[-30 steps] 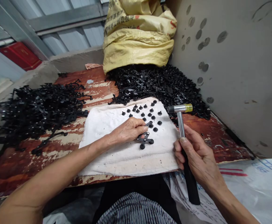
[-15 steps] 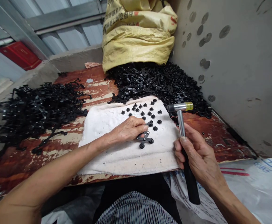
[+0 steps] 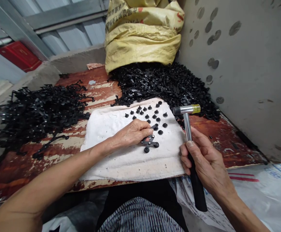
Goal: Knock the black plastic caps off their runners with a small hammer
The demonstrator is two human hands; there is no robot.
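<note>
A yellow woven sack (image 3: 141, 40) slumps over a heap of black plastic parts (image 3: 159, 85), while the right hand (image 3: 206, 158) grips a small hammer (image 3: 187, 129) and the curled left hand (image 3: 132, 133) closes against a black jointed piece (image 3: 151, 140).

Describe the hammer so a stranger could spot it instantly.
On the peeling red wooden bench lies a white cloth. By its right edge, the right hand grips a black-handled hammer. Unlike the heaped black plastic pieces, its silver head has a yellow tip.

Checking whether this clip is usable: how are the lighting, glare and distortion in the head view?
Head view: soft, even light; slight glare on the metal hammer shaft; wide-angle stretching at the frame edges; the heap of black plastic parts loses detail; no clear blur.
</note>
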